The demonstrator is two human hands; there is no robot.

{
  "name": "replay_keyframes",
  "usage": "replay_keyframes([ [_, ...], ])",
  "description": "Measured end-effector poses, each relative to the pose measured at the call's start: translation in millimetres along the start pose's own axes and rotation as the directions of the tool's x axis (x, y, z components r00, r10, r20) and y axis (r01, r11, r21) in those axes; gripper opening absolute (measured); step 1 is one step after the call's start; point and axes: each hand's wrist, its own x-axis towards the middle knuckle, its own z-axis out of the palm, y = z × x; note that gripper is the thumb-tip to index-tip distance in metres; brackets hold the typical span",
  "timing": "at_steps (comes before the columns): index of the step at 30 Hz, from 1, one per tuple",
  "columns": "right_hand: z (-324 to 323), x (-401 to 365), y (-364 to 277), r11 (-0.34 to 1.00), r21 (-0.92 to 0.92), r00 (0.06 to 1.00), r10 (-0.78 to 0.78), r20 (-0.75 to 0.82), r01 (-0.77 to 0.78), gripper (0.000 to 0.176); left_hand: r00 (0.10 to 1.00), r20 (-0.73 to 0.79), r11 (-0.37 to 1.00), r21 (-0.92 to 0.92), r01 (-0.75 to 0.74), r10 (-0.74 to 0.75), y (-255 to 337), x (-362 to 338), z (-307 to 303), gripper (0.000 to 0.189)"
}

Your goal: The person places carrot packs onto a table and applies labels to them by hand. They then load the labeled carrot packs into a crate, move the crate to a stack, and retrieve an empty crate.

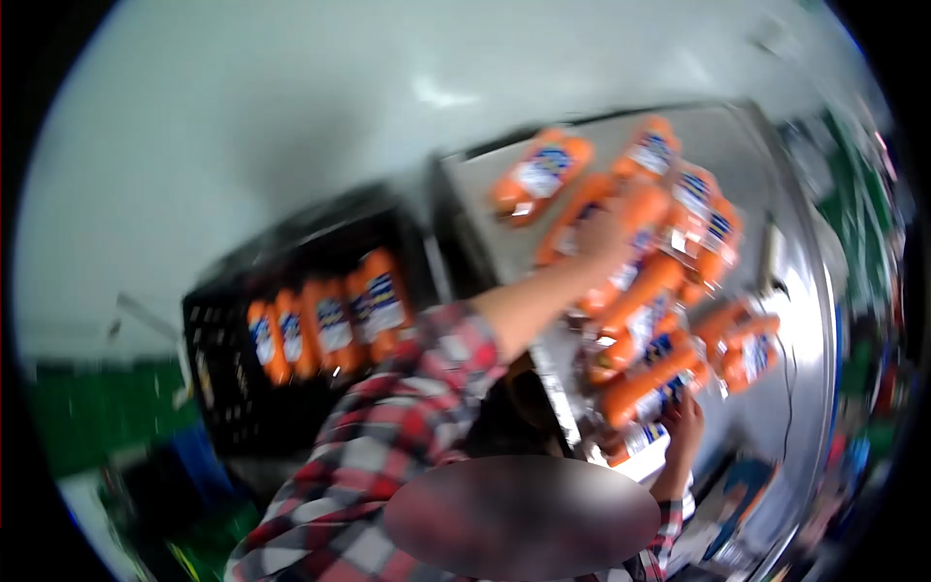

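Clear bags of carrots with blue-and-white labels lie heaped on a metal table. My left hand [603,235] reaches across the table, blurred by motion, with its fingers closed around a bag of carrots [641,206] on the upper part of the heap. Nearer my body, my right hand [685,423] grips the lower end of another bag of carrots [648,388]; some of its fingers are hidden. A separate bag of carrots [543,177] lies at the far left of the table.
A black plastic crate [221,388] stands left of the metal table [703,131], holding several upright bags of carrots [330,325]. A pale wall [242,107] rises behind. A thin cable [790,378] hangs over the table's right side. Green material [849,209] is farther right.
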Motion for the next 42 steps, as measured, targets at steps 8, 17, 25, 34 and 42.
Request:
replay_keyframes([
  [8, 41, -1, -37, 0.998, 0.056, 0.985, -0.021, 0.17, 0.012, 0.031, 0.971, -0.162, 0.868, -0.49, 0.077, -0.177, -22, -42, -47, 0.07],
  [17, 41, -14, -58, 0.914, 0.314, 0.938, -0.313, 0.148, 0.255, 0.054, 0.821, 0.564, 0.887, -0.333, 0.32, -0.084, -125, -185, -290, 0.068],
  [25, 257, -191, -127, 0.633, 0.233, 0.001, -0.346, 0.938, 0.739, 0.067, 0.368, 0.798, 0.872, 0.481, 0.092, -0.478, -222, -331, -324, 0.071],
  [34, 405, -222, 88, 0.229, 0.406, -0.464, 0.338, 0.819, 0.884, 0.056, 0.575, 0.655, 0.803, 0.596, 0.006, -0.491, -297, -418, -305, 0.034],
  [42, 330, -202, 11, 0.405, 0.353, -0.302, -0.186, 0.935, 0.843, 0.028, 0.775, 0.228, 0.778, 0.421, 0.467, -0.589, -267, -348, -335, 0.015],
])
